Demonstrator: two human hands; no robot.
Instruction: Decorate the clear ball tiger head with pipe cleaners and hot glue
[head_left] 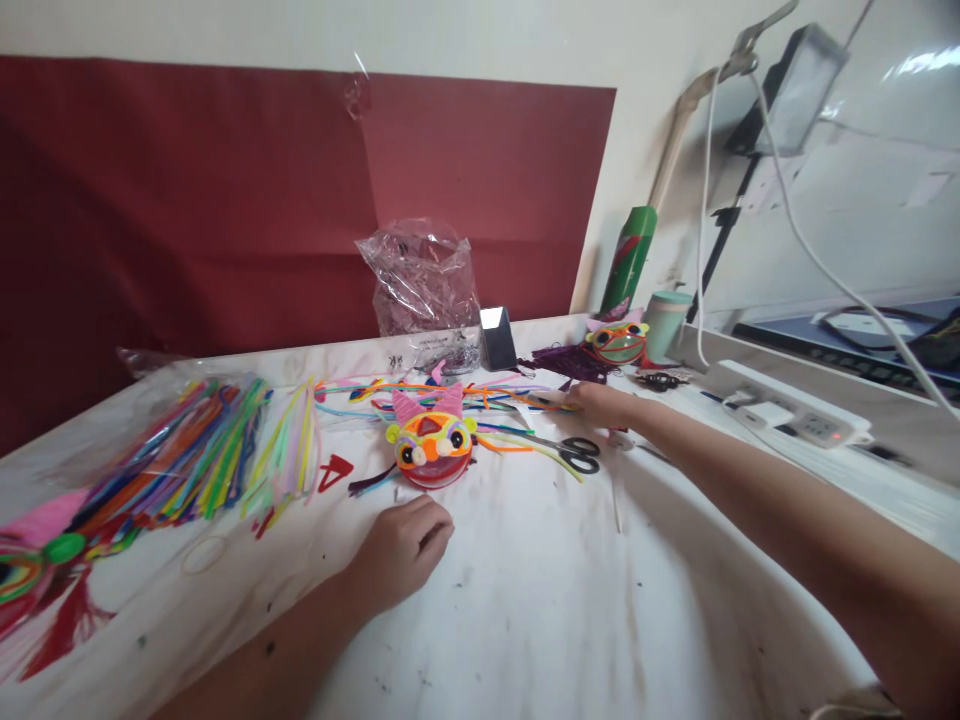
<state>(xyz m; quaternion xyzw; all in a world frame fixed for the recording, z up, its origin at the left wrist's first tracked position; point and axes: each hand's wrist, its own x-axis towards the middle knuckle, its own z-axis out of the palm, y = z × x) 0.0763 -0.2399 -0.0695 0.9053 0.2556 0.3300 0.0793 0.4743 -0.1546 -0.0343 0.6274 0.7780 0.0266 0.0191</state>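
My left hand (401, 552) rests on the white table (540, 600) with its fingers curled in, just in front of a small craft figure (433, 442) made of pink, orange and yellow pipe cleaners on a red base. I see nothing in that hand. My right hand (604, 403) reaches far across to a spread of loose pipe cleaners (480, 397); its fingers lie on them and are smeared by motion. Black-handled scissors (574, 452) lie just in front of this hand.
A large bundle of coloured pipe cleaners (187, 450) lies at the left. A crumpled clear plastic bag (424, 280), a small dark box (497, 338), a second craft figure (616, 341), a green can (628, 260), a cup (664, 322) and a power strip (795, 410) stand behind.
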